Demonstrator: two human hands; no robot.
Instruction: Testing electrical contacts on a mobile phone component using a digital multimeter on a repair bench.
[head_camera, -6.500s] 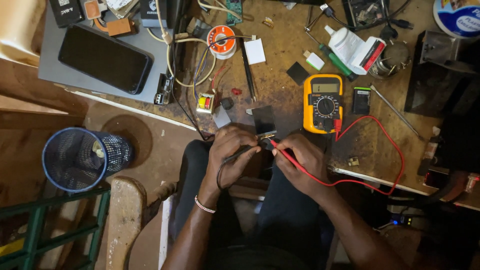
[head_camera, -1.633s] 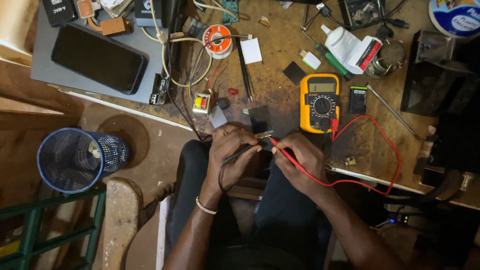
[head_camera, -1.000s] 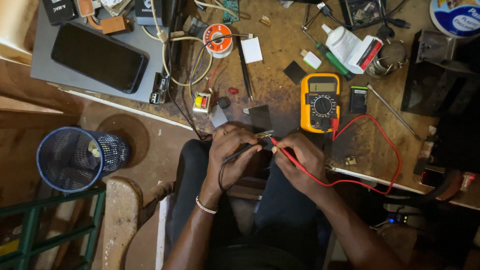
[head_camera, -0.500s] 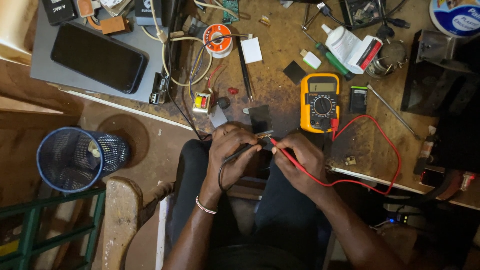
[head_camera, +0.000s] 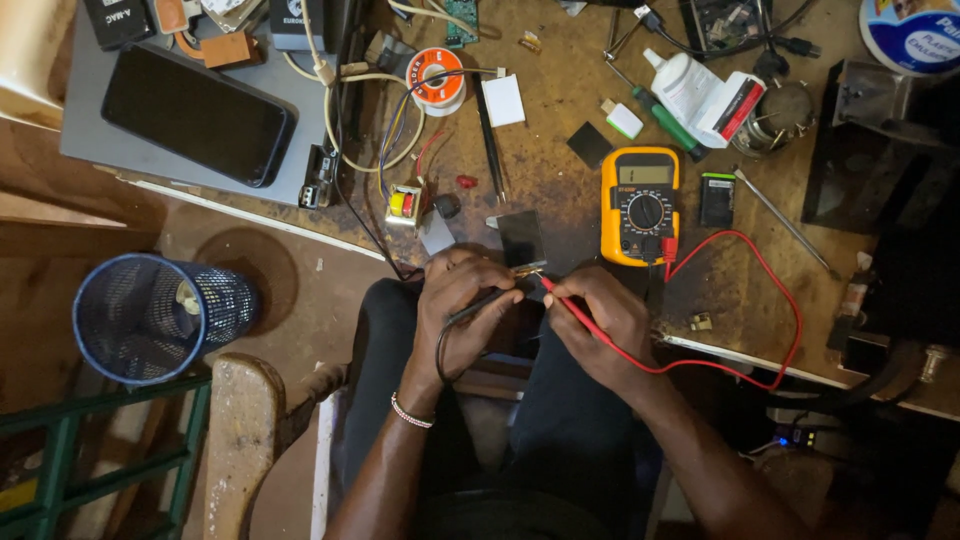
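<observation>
Between the earlier frames and this one, almost nothing has moved: both hands sit in the same place at the near edge of the tabletop (head_camera: 560, 120), and the probe tips remain together on the same spot. The only shift is a slight drift of the camera. Judged from this, the measurement is being held steady for a reading, not repositioned.

The left hand (head_camera: 462, 312) is closed around the black probe (head_camera: 480, 305), its grip clamped on the shaft, with the black lead looping down below the palm. The right hand (head_camera: 600, 322) is closed on the red probe (head_camera: 570, 305), held like a pen, tip pointing up and to the left. Both tips meet at a small metallic component (head_camera: 528, 269) pinched just above the left fingers; its exact type cannot be told.

The red lead (head_camera: 780, 300) runs from the right grip out in a wide loop and back to the yellow multimeter (head_camera: 640, 205), which lies flat just beyond the right hand, display facing up. The reading is too small to make out.

A small dark panel (head_camera: 520, 237) lies directly beyond the contact point. A solder reel (head_camera: 438, 78) and a black smartphone (head_camera: 195, 112) lie well beyond the left grip. A blue mesh bin (head_camera: 150, 315) stands on the floor, off to the left.
</observation>
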